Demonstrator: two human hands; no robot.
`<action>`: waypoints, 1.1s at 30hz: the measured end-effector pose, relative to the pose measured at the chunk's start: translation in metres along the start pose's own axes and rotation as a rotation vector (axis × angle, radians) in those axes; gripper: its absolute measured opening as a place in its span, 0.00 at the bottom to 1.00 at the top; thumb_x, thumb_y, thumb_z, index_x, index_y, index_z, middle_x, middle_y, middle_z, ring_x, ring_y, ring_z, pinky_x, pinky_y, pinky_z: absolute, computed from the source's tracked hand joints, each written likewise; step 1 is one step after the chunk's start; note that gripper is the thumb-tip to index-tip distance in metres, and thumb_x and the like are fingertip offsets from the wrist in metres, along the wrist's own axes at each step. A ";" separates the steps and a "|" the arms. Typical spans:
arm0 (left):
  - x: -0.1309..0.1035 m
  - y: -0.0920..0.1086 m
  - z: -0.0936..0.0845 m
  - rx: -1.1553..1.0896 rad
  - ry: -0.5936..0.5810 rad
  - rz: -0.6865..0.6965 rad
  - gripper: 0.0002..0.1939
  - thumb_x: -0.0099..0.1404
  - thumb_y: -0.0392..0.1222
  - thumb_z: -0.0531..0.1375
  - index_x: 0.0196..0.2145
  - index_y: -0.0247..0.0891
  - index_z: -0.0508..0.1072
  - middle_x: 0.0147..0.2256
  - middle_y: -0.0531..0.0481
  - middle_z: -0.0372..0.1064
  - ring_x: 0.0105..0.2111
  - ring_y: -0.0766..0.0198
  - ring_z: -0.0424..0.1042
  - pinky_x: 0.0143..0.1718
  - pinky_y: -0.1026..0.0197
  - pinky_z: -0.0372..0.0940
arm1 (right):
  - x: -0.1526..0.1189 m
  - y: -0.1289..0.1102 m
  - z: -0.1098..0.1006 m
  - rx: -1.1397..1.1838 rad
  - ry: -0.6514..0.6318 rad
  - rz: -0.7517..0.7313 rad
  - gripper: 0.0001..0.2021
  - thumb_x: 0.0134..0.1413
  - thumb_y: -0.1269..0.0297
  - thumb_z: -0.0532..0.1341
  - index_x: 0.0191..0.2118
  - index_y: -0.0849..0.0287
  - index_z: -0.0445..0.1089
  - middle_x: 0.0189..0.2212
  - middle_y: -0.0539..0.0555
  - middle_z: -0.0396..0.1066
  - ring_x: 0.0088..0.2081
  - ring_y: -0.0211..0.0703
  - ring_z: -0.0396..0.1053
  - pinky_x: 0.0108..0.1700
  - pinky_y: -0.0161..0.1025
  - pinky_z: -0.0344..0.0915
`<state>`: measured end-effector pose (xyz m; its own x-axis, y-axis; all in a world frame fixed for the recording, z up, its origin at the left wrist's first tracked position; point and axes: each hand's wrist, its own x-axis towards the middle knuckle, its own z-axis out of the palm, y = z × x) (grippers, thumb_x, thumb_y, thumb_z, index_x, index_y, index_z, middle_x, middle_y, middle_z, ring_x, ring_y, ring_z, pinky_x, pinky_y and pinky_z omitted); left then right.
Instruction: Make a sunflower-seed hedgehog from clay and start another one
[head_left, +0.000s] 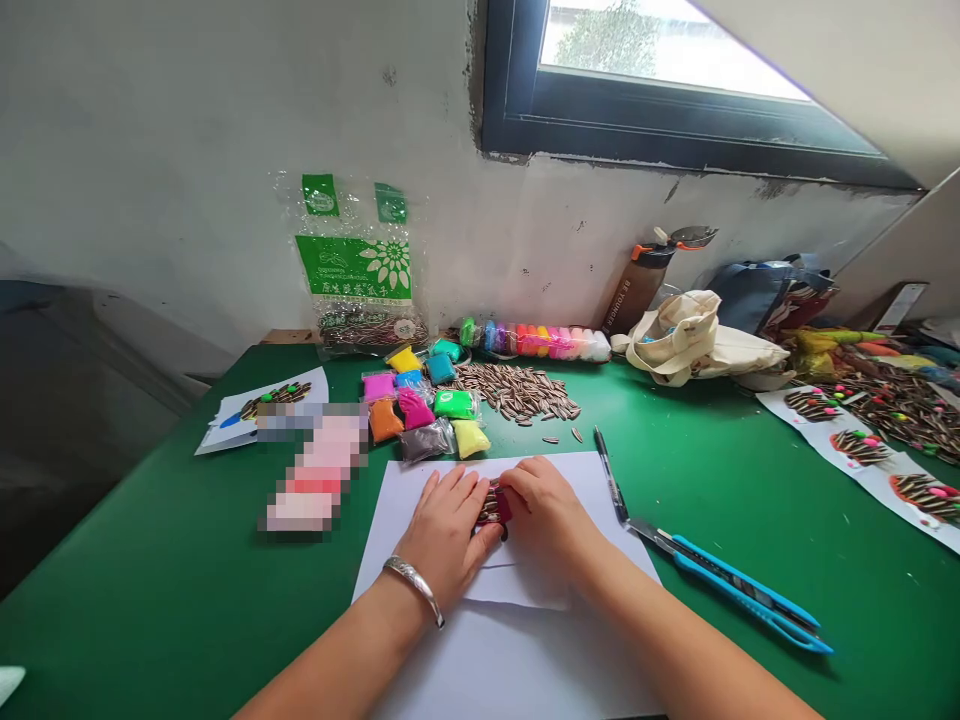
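On white paper (382, 525) in front of me lies a small piece of dark magenta clay (504, 508) with striped sunflower seeds (491, 505) set in it. My left hand (448, 515), a silver bangle at its wrist, rests on the paper with fingers stretched out; its fingertips and thumb frame the clay's left and lower edges. At the clay's right edge, my right hand (546, 505) has its fingers curled together in a pinch. Whatever sits between those fingertips is hidden. A small dark curved mark shows just below the clay.
Bagged coloured clay (415, 408) and loose sunflower seeds (517, 388) lie beyond the paper. A black pen (611, 475) and a blue-handled cutter knife (742, 585) lie to the right. Finished seed-and-clay pictures (862, 447) line the right side; another card (262, 405) sits left.
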<state>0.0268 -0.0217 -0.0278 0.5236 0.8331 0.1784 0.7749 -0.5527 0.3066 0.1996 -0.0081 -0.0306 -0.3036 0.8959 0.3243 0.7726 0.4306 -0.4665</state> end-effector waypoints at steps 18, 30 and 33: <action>-0.001 0.000 0.000 -0.019 0.047 0.020 0.21 0.64 0.44 0.54 0.53 0.34 0.66 0.52 0.39 0.66 0.56 0.46 0.59 0.56 0.37 0.53 | -0.002 0.006 -0.010 -0.069 -0.019 0.068 0.08 0.52 0.76 0.57 0.26 0.59 0.70 0.26 0.52 0.66 0.31 0.39 0.60 0.34 0.33 0.54; 0.000 0.000 0.001 -0.019 0.063 0.021 0.21 0.64 0.45 0.55 0.53 0.36 0.65 0.52 0.40 0.66 0.55 0.46 0.60 0.56 0.37 0.53 | 0.001 0.002 -0.002 -0.111 -0.021 0.043 0.10 0.51 0.76 0.57 0.22 0.60 0.69 0.23 0.51 0.65 0.29 0.37 0.59 0.32 0.33 0.52; 0.000 -0.001 0.001 -0.012 0.041 0.019 0.21 0.65 0.45 0.54 0.53 0.34 0.65 0.53 0.39 0.66 0.56 0.46 0.59 0.56 0.37 0.53 | 0.004 0.013 -0.012 -0.102 -0.013 0.038 0.10 0.52 0.75 0.56 0.26 0.59 0.72 0.24 0.51 0.66 0.30 0.39 0.61 0.34 0.33 0.54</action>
<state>0.0265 -0.0215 -0.0285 0.5233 0.8227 0.2224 0.7603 -0.5685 0.3143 0.2150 -0.0001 -0.0254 -0.2795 0.9132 0.2965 0.8363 0.3832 -0.3920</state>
